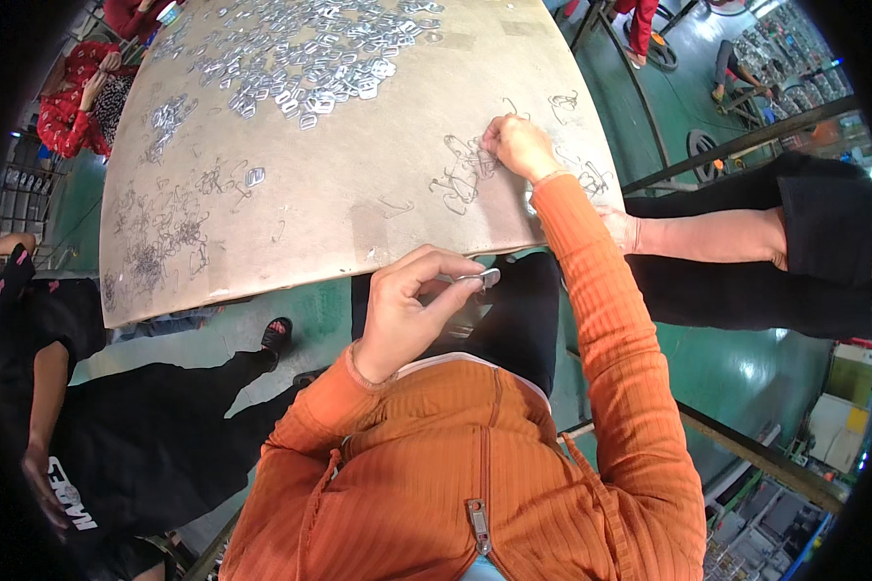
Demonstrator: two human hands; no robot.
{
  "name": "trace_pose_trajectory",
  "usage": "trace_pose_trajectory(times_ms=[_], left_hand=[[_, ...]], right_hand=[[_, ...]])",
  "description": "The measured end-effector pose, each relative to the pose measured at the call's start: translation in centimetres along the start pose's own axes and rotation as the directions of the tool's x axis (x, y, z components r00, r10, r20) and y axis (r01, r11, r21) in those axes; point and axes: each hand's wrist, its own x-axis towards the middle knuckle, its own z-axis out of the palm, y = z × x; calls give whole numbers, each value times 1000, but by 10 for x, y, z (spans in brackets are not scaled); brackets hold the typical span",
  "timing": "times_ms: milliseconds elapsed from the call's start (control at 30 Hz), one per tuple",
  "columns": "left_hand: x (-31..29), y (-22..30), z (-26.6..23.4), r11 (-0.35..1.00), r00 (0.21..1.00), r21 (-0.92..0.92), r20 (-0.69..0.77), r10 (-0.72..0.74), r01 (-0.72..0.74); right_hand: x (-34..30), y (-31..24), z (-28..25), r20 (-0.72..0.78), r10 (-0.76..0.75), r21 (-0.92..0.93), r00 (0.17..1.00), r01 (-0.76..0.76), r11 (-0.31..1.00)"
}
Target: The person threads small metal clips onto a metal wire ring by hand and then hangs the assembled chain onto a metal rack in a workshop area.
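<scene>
My left hand is just off the table's near edge. Its thumb and fingers pinch a small flat metal buckle. Out over the table, my right hand has its fingertips pressed together at the edge of a loose cluster of thin bent wire clips. Whether a wire sits between those fingertips is too small to tell. A large spread of silvery metal buckles covers the far part of the tabletop.
More dark wire pieces lie scattered at the table's left, near a lone buckle. Another person's forearm reaches to the table's right edge beside my right sleeve. People in dark clothes and red clothes are at the left.
</scene>
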Motion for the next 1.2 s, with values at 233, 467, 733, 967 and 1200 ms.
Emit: trace_pose_trajectory(times_ms=[233, 467, 733, 967, 1200], left_hand=[[-1, 2, -2, 1000, 1000, 13, 0, 18, -18], [-6, -2, 4, 997, 988, -21, -134, 70, -74], [-3, -1, 7, 991, 983, 37, -131, 132, -128], [25, -24, -25, 933, 969, 307, -95, 228, -190], [191, -121, -124, 639, 825, 723, -512, 241, 262]], right_hand=[[-26, 6, -24, 65, -8, 500, 998, -26, 866], [-168, -73, -65, 168, 35, 957, 985, -172, 235], [-200, -99, -40, -99, 174, 967, 980, 53, 249], [-204, -104, -40, -259, 168, 897, 951, 172, 406], [-204, -108, -39, -251, 183, 895, 951, 155, 419]])
